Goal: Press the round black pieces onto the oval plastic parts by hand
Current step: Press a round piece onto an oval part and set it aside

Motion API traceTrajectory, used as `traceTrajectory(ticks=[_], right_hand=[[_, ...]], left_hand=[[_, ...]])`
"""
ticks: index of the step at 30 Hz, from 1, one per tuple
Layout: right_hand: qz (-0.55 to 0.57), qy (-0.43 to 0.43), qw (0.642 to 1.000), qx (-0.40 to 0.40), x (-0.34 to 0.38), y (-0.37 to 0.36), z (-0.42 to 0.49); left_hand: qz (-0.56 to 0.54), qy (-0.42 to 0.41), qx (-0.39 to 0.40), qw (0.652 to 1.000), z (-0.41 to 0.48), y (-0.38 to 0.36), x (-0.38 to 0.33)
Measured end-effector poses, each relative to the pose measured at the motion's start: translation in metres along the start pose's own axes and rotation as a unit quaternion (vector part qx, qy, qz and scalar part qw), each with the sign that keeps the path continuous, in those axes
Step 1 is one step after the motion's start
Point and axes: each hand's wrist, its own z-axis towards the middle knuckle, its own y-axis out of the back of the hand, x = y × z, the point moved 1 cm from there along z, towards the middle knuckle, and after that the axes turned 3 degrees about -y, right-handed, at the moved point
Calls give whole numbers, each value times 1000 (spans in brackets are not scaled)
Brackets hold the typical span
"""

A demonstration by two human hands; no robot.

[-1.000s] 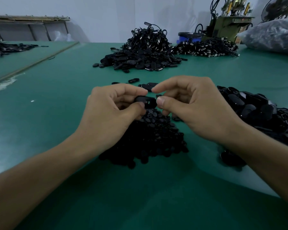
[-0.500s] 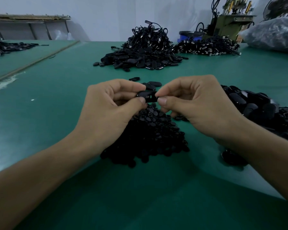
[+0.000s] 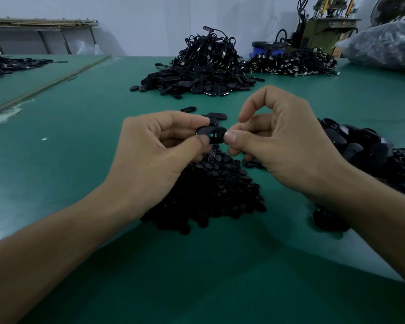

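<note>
Centre frame: the left hand (image 3: 154, 155) pinches the oval plastic part (image 3: 214, 134) at its left end, between thumb and forefinger. The right hand (image 3: 285, 146) nips its right end, thumb against middle finger, forefinger arched clear. Just below lies the heap of round black pieces (image 3: 215, 190).

The left hand (image 3: 150, 155) pinches the oval part (image 3: 212, 134); the right hand (image 3: 283, 146) pinches its other end. Beneath both hands, round pieces (image 3: 211, 190) lie piled on the counter (image 3: 80, 136).
</note>
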Motion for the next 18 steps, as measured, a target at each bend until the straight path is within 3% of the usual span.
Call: traceTrajectory(ticks=[11,18], right_hand=[[-38,10,999,-23,0,0,0],[2,12,1000,-7,-1,-3,0]], left_hand=[[-14,6,-1,1000,0,0,2],[8,22,19,1000,2,1,0]])
